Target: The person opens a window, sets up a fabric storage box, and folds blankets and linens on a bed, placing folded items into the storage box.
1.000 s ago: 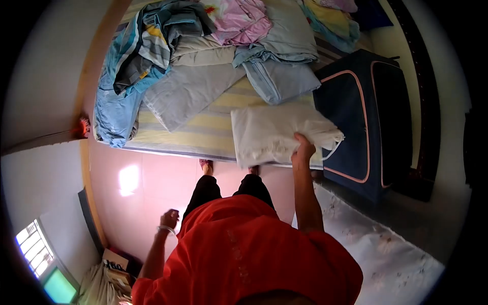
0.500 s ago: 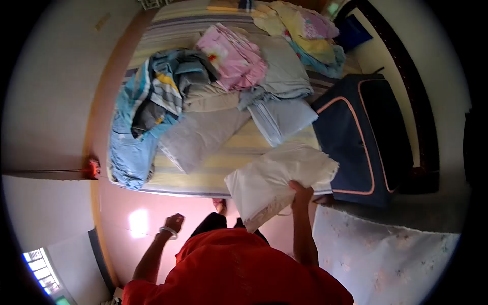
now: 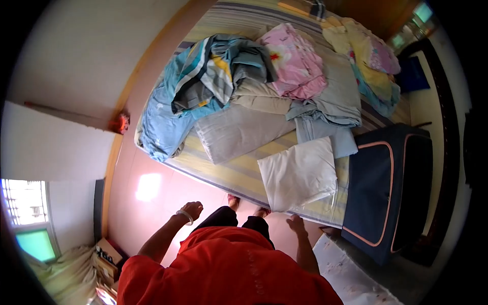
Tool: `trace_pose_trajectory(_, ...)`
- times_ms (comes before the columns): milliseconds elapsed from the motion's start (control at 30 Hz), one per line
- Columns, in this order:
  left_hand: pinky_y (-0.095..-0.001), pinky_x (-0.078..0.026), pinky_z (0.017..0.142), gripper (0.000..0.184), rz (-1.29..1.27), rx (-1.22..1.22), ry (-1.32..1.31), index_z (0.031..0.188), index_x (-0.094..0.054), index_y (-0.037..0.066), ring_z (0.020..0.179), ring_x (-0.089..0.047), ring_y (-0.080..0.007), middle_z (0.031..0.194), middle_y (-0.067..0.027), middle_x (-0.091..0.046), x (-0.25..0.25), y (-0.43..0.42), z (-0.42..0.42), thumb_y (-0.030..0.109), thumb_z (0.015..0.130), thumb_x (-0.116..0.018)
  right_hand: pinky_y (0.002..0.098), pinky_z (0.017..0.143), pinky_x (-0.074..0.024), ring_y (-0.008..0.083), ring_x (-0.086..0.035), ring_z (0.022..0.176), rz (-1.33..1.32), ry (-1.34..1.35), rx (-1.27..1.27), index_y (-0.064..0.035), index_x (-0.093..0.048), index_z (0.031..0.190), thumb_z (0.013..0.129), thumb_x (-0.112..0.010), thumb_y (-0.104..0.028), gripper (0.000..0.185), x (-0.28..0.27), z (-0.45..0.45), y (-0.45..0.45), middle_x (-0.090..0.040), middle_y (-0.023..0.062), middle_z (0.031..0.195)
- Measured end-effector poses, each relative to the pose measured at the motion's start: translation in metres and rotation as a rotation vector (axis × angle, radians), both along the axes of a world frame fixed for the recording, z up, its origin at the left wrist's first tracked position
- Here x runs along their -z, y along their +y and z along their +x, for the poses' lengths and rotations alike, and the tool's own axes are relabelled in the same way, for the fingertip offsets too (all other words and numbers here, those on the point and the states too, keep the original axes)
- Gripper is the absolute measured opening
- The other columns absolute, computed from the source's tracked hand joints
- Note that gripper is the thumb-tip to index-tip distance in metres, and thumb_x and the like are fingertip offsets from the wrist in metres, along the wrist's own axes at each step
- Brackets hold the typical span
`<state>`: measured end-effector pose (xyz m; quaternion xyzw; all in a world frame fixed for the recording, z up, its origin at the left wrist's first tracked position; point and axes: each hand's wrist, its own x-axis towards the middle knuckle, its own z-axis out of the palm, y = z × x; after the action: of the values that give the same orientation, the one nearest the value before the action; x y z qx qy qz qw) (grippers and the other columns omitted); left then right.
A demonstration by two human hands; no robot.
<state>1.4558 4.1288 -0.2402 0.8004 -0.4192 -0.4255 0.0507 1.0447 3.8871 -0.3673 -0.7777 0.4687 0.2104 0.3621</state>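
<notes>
A folded white cloth (image 3: 300, 175) lies flat on the near edge of the bed, one corner close to the edge. My right hand (image 3: 296, 223) is just below it, apart from the cloth and holding nothing, its fingers slightly apart. My left hand (image 3: 192, 209) hangs over the floor before the bed, fingers curled in with nothing visible in them; a white bangle (image 3: 185, 217) circles that wrist. Behind the white cloth are a light blue folded cloth (image 3: 325, 134) and a grey folded cloth (image 3: 244, 132).
The striped bed (image 3: 234, 175) bears a pink floral bundle (image 3: 295, 61), a blue-and-grey striped heap (image 3: 203, 76) and yellow bedding (image 3: 366, 51). A dark blue storage bag (image 3: 368, 190) with orange piping stands at the right. A pale patterned surface (image 3: 345, 269) is at the lower right.
My right hand has let go of the white cloth, which now lies flat on the bed. That hand has drawn back toward me. The view has turned, shifting the bed rightward.
</notes>
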Motion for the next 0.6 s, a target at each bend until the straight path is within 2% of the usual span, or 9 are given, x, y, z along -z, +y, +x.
trace_pose_trajectory(100,-0.0410,-0.044,0.074,0.026,-0.037,0.034,0.006,0.089,-0.056,0.004,0.083,-0.056,-0.0343,0.085,-0.0166,-0.060,0.012,0.003,-0.002,0.023,0.083,-0.039,0.0382,0.070,-0.0451,0.0326,-0.058,0.078,0.099,-0.149,0.063,0.0008,-0.058,0.082,0.071,-0.058,-0.031,0.033,-0.018,0.046,0.010,-0.060,0.0193,0.078)
trace_pose_trajectory(167,-0.0392,-0.045,0.073,0.022,0.000,-0.050,-0.026,0.086,-0.057,0.007,0.081,-0.056,-0.0326,0.084,-0.0154,-0.060,0.032,0.002,0.008,0.022,0.082,-0.043,0.0374,0.070,-0.0451,0.0306,-0.058,0.078,0.141,-0.177,0.064,0.0012,-0.058,0.082,0.071,-0.058,-0.028,0.031,-0.025,0.063,0.008,-0.060,0.0186,0.079)
trace_pose_trajectory(200,-0.0367,-0.046,0.068,0.015,-0.032,-0.182,0.025,0.083,-0.058,0.008,0.078,-0.058,-0.0283,0.081,-0.0126,-0.061,0.000,-0.021,0.019,0.019,0.080,-0.048,0.0370,0.070,-0.0452,0.0297,-0.058,0.077,0.160,-0.192,0.068,0.0014,-0.058,0.082,0.072,-0.058,-0.027,0.030,-0.028,0.071,0.005,-0.060,0.0183,0.079)
trace_pose_trajectory(267,-0.0347,-0.048,0.057,0.007,-0.257,-0.211,-0.111,0.078,-0.056,0.009,0.069,-0.060,-0.0237,0.080,-0.0078,-0.060,0.043,-0.026,0.063,0.014,0.078,-0.051,0.0314,0.061,-0.0473,0.0218,-0.060,0.067,0.144,-0.291,0.141,0.0013,-0.058,0.082,0.074,-0.057,-0.022,0.025,-0.019,0.063,-0.001,-0.061,0.0137,0.072)
trace_pose_trajectory(367,-0.0270,-0.044,0.045,0.009,-0.467,-1.124,0.748,0.088,-0.048,0.007,0.054,-0.052,-0.0150,0.072,-0.0045,-0.053,0.068,-0.073,0.163,0.013,0.082,-0.047,0.0263,0.050,-0.0465,0.0167,-0.059,0.059,0.134,-0.311,0.320,-0.0005,-0.057,0.077,0.074,-0.056,-0.019,0.019,0.000,0.023,-0.014,-0.060,0.0097,0.067)
trace_pose_trajectory(400,-0.0275,-0.043,0.043,0.020,-0.405,-1.266,0.595,0.082,-0.049,0.006,0.051,-0.050,-0.0158,0.067,-0.0039,-0.051,0.029,-0.109,0.179,0.026,0.082,-0.051,0.0251,0.047,-0.0461,0.0157,-0.058,0.057,0.148,-0.333,0.394,-0.0011,-0.056,0.075,0.074,-0.055,-0.018,0.017,0.003,0.004,-0.017,-0.059,0.0085,0.065)
trace_pose_trajectory(533,-0.0324,-0.042,0.044,0.049,-0.400,-1.604,0.260,0.073,-0.050,0.004,0.049,-0.047,-0.0178,0.060,-0.0062,-0.048,0.071,-0.170,0.288,0.050,0.068,-0.064,0.0265,0.044,-0.0467,0.0154,-0.056,0.050,0.006,-0.313,0.464,-0.0016,-0.054,0.074,0.072,-0.054,-0.014,0.012,0.013,-0.076,0.009,-0.057,0.0080,0.061)
trace_pose_trajectory(567,-0.0315,-0.041,0.043,0.062,-0.357,-1.643,0.247,0.090,-0.047,0.003,0.051,-0.048,-0.0184,0.065,-0.0078,-0.049,0.084,-0.182,0.309,0.054,0.061,-0.067,0.0268,0.044,-0.0470,0.0155,-0.056,0.050,0.033,-0.243,0.565,-0.0015,-0.054,0.074,0.072,-0.054,-0.013,0.012,-0.001,-0.079,0.019,-0.057,0.0083,0.061)
trace_pose_trajectory(600,-0.0306,-0.040,0.042,0.081,-0.315,-1.679,0.233,0.107,-0.043,0.002,0.053,-0.050,-0.0190,0.071,-0.0095,-0.051,0.097,-0.192,0.324,0.058,0.054,-0.070,0.0271,0.044,-0.0474,0.0155,-0.056,0.050,0.192,-0.083,0.868,-0.0014,-0.054,0.075,0.072,-0.054,-0.012,0.011,-0.044,-0.054,0.026,-0.057,0.0086,0.061)
